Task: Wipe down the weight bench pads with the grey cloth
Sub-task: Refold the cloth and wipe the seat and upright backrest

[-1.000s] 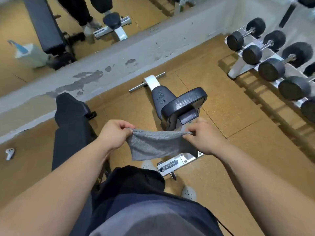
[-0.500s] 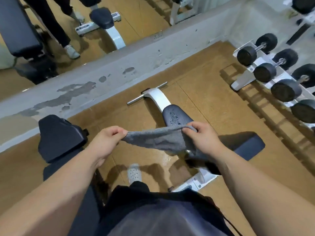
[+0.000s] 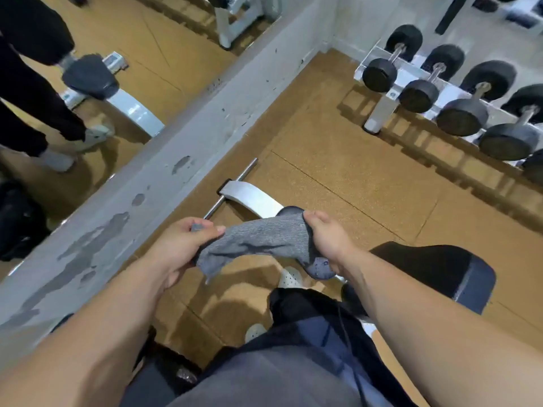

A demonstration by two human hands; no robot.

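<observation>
The grey cloth [image 3: 258, 245] hangs stretched between my two hands above the floor. My left hand [image 3: 182, 245] pinches its left end and my right hand [image 3: 326, 239] grips its right end. Under my right hand lies the small dark seat pad [image 3: 318, 267] of the weight bench, mostly hidden by the cloth and hand. The larger black back pad [image 3: 440, 268] lies to the right, behind my right forearm. The bench's white frame [image 3: 249, 198] with a steel crossbar reaches toward the wall.
A rack of black dumbbells [image 3: 458, 101] lines the right side. A grey wall base [image 3: 176, 148] with a mirror [image 3: 88, 69] above it runs across the left, reflecting a person's legs and another bench. Brown cork floor [image 3: 352, 177] lies between bench and rack.
The view has swung left and closer to the bench. My hands have kept hold of the cloth and bunched it tighter, over the seat pad.
</observation>
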